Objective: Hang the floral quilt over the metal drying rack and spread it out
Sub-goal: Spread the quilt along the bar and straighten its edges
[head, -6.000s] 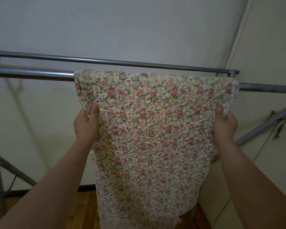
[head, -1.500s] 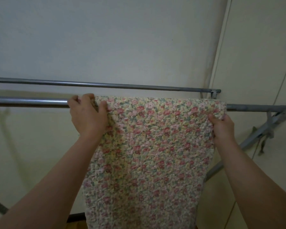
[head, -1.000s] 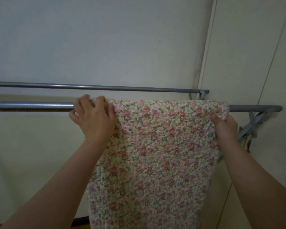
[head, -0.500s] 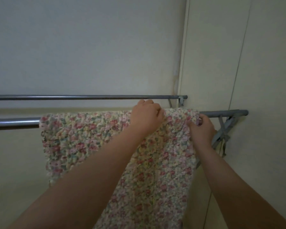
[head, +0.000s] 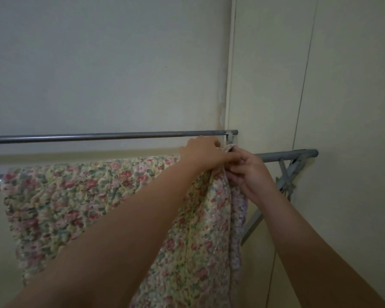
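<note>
Quilt on rack; both hands working its right-hand edge.

The floral quilt (head: 93, 196) hangs over the near bar of the metal drying rack (head: 285, 157), centre and left of frame. The left hand (head: 203, 152) and right hand (head: 248, 172) each hold a pinching grip on bunched fabric at centre right. Risk, as judged: an uneven pull could drag the quilt sideways or off the bar. The quilt's lower edge is cut off, its far side is hidden, and the fingertips are partly buried in folds.

Floral quilt (head: 80, 196) draped over metal drying rack's (head: 285, 157) near bar, right edge bunched
</note>
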Motion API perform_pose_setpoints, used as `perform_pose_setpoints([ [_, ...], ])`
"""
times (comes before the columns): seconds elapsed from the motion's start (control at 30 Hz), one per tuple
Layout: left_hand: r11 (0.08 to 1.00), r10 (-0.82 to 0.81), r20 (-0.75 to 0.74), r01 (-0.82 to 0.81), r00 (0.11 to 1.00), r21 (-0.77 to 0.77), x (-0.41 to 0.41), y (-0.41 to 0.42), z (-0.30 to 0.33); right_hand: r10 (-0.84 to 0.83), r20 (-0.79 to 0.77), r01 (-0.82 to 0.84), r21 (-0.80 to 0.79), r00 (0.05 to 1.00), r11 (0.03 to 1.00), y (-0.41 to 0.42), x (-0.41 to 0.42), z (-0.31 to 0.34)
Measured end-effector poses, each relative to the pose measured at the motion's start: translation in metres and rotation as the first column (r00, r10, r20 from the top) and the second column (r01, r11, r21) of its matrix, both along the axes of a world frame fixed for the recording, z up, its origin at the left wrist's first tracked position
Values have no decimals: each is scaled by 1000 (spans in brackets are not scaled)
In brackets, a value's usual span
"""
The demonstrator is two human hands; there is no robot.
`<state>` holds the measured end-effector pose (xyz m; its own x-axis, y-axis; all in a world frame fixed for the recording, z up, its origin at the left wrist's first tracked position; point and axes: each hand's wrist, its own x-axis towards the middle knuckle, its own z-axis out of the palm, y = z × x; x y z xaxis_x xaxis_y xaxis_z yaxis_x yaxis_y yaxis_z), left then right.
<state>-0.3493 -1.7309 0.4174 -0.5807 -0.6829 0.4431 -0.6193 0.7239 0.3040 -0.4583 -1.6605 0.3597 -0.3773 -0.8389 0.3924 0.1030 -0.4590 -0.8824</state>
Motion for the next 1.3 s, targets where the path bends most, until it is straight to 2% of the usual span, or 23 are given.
perform_pose_setpoints([
  [0.1,996,-85,92,87,992,-21,-7,-5,1,46,-22,-45,39,999,998,2,-7,2],
  [0.17,985,-169,99,172,981,-26,-7,-8,1,-89,-82,95,74,993,993,3,-9,6],
  [0.2,977,-208,92,211,974,-17,-5,-10,1,-238,-135,248,59,962,967,1,-10,8],
  [0.27,957,-291,78,290,954,24,0,-13,3,-548,-321,559,-69,772,827,-6,-13,9],
  [0.3,944,-329,87,327,940,30,2,-13,5,-609,-439,619,-140,660,772,-8,-14,8],
  [0.37,928,-366,152,372,918,-6,3,-15,5,-612,-603,620,-234,512,749,-14,-19,2],
  [0.4,924,-369,184,381,911,-33,1,-15,5,-610,-625,608,-259,486,750,-15,-21,-2],
  [0.53,917,-330,289,379,898,-129,-7,-13,3,-651,-565,578,-339,506,743,-16,-24,-14],
  [0.6,913,-315,313,376,896,-157,-13,-12,3,-674,-571,591,-365,469,720,-15,-25,-20],
  [0.7,927,-230,284,299,931,-227,-19,-11,1,-687,-659,597,-430,305,677,-17,-26,-25],
  [0.8,926,-134,318,233,939,-296,-26,-8,-2,-682,-712,629,-457,165,629,-20,-30,-21],
  [0.93,946,-109,325,199,940,-258,-27,-10,6,-644,-764,628,-486,32,608,-25,-36,-12],
  [1.1,966,-149,293,202,944,-160,-6,-21,10,-671,-742,601,-543,-16,587,-26,-37,-14],
  [1.3,960,-100,280,166,955,-226,22,-18,5,-677,-735,602,-556,-34,573,-22,-34,-14],
])
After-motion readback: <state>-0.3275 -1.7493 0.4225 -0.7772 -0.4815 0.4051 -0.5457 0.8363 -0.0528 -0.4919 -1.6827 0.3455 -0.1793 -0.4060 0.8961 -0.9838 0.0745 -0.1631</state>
